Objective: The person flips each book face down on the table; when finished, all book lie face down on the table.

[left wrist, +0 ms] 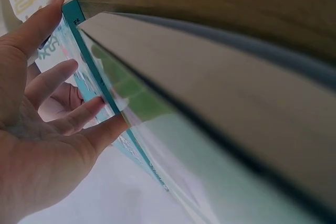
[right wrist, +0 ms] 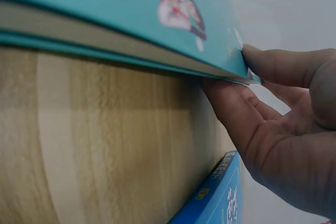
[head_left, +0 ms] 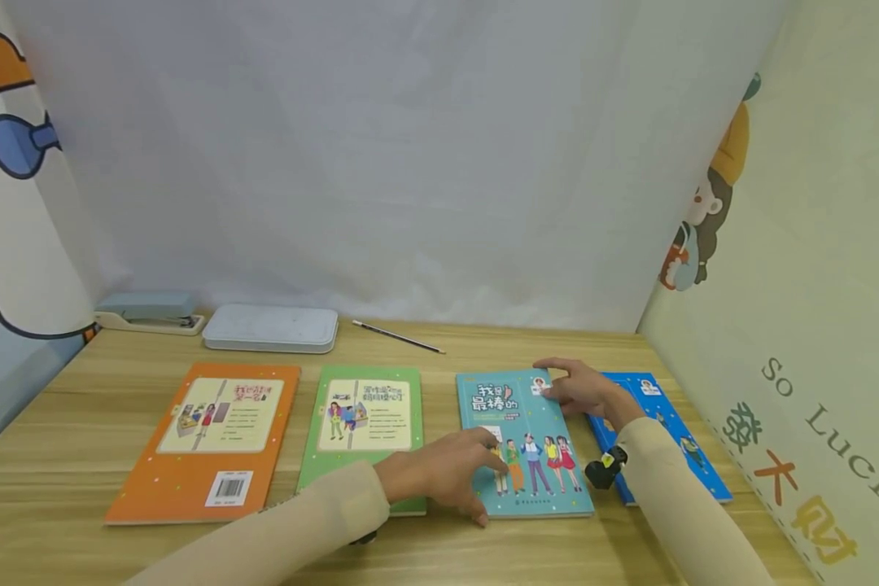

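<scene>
A teal book (head_left: 516, 456) lies face up on the table, with several cartoon children on its cover. At its upper right edge my right hand (head_left: 582, 389) pinches it, the thumb (right wrist: 278, 66) on the cover and fingers underneath in the right wrist view. My left hand (head_left: 450, 470) is spread over the book's lower left part. In the left wrist view, the left thumb (left wrist: 39, 22) is at the end of the teal spine (left wrist: 97, 69) and the other fingers reach along the cover. To the left is a green book (head_left: 369, 464), partly behind the left forearm.
An orange book (head_left: 183, 480) lies farther left on the wooden table (head_left: 37, 456). A blue book (head_left: 674, 431) is at the right, partly behind the right arm. Along the back are a stapler (head_left: 150, 313), a pale blue case (head_left: 271, 328) and a pencil (head_left: 399, 336).
</scene>
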`<state>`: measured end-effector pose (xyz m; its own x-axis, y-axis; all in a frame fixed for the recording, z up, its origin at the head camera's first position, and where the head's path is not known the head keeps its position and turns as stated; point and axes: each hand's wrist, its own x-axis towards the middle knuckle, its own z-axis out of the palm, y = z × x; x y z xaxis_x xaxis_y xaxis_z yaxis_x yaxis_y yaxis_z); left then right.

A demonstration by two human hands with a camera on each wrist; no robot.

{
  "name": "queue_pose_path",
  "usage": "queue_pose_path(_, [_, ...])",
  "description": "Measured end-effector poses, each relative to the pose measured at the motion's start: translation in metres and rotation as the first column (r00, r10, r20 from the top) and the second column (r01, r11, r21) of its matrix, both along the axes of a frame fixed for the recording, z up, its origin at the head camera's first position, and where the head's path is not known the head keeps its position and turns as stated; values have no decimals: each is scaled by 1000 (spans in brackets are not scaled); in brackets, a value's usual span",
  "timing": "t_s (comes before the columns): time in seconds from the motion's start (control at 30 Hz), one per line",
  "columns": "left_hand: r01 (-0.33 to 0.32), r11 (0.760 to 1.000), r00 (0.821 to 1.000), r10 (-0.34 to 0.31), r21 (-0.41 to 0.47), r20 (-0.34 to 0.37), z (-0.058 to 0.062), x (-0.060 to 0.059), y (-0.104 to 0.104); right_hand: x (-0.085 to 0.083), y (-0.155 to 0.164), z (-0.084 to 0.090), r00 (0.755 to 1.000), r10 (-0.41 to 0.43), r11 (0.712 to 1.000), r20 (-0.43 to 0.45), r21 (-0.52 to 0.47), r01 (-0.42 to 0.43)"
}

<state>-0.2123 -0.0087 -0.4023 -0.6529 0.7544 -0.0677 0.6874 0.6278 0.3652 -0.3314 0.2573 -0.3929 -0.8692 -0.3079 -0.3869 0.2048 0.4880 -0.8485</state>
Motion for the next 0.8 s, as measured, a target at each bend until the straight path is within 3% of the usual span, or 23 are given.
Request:
queue_pose_path(0.53, [2,1000,1000,-2,10,-15,-3,-1,-2,-2,5,-1,1000,12,999,-8,-41,-12])
queue_pose_path(0.8, [-91,996,996,91,7,3,-3,4,1,1,9,9,999,49,993,-14,-109,-50])
